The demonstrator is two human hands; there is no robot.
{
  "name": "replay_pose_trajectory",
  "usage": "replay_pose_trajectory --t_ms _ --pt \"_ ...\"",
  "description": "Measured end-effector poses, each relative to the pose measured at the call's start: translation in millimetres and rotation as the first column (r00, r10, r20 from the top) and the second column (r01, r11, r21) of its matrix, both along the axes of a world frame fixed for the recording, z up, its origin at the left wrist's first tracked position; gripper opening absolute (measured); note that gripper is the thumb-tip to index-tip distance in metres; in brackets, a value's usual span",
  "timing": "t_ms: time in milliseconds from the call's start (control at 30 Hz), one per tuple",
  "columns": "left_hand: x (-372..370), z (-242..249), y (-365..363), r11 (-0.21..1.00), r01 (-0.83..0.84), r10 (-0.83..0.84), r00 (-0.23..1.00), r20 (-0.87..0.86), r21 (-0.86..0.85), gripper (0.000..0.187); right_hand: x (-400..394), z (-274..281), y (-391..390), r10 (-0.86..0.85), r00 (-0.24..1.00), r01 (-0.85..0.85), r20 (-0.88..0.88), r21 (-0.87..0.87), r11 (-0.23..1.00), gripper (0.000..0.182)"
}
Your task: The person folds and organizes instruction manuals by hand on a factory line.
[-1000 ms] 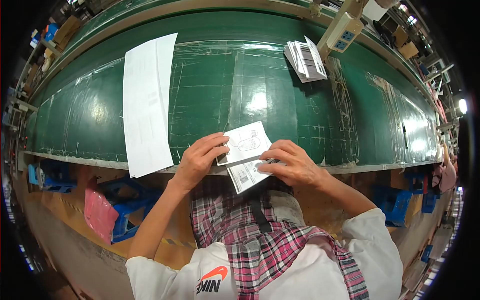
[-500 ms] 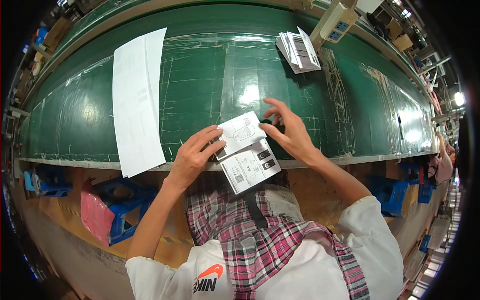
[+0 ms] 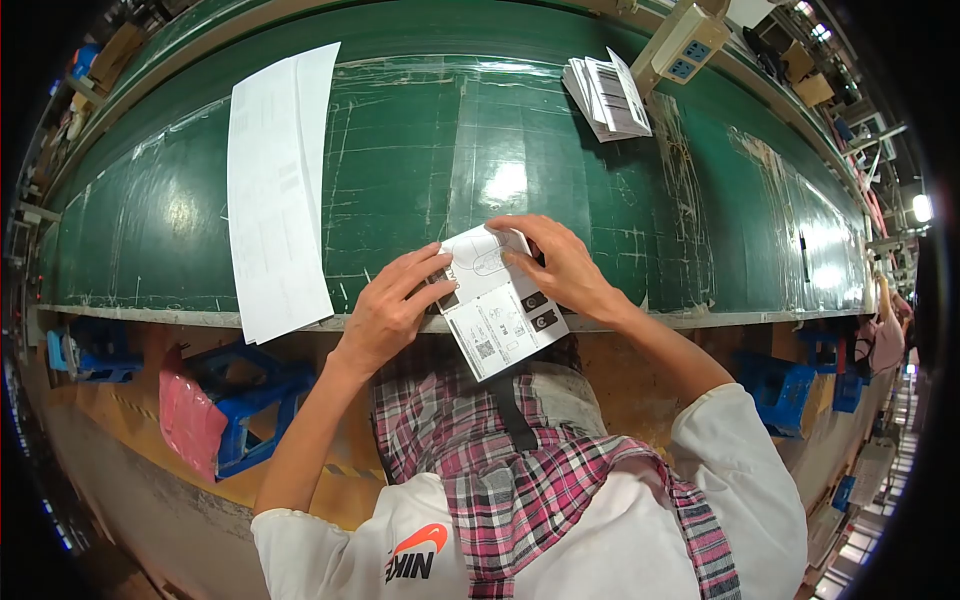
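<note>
A white printed instruction leaflet [image 3: 494,333], with drawings, a square code and dark pictures, lies across the bench's near edge, its lower part jutting out over my lap. My left hand [image 3: 392,305] grips its left side, fingers bent over the margin. At the leaflet's upper right, my right hand [image 3: 562,268] has its thumb on the printed face and its fingers curled at the far edge. Part of the upper panel is hidden under these fingers.
Long white sheets [image 3: 280,190] lie stacked on the green bench [image 3: 400,160] to the left. Several folded leaflets [image 3: 606,100] stand at the back right, near a socket box [image 3: 686,55]. Blue stools [image 3: 250,410] are below the bench.
My right hand has come in from the right, closing its fingers onto the leaflet's upper edge. The raised upper panel now lies further back. My left hand has stayed at the left side.
</note>
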State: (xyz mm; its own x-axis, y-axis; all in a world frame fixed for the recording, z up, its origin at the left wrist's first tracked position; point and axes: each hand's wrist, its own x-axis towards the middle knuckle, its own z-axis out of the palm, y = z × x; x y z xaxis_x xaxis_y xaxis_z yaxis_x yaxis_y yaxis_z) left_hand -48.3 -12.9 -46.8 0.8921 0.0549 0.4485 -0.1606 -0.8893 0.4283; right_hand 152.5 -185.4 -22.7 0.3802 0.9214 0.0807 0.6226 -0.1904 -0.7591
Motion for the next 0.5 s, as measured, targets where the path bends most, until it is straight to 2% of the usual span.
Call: replay_pose_trajectory --t_ms 133,333,500 --pt "-3.6 -2.6 -1.4 1.0 0.021 -0.021 1.0 0.007 0.008 0.033 0.5 -0.3 -0.2 0.034 0.996 -0.034 0.078 -0.001 0.999 0.037" --pt "-8.4 -4.5 -3.5 1.0 0.02 -0.02 1.0 0.014 -0.002 0.035 6.0 -3.1 -0.5 0.056 0.996 -0.055 0.062 -0.023 0.998 0.043" --pt "-10.7 -9.6 -1.6 0.999 0.035 -0.036 0.999 0.017 0.004 0.034 4.5 1.9 -0.3 0.063 0.997 -0.062 0.047 -0.016 0.998 0.039"
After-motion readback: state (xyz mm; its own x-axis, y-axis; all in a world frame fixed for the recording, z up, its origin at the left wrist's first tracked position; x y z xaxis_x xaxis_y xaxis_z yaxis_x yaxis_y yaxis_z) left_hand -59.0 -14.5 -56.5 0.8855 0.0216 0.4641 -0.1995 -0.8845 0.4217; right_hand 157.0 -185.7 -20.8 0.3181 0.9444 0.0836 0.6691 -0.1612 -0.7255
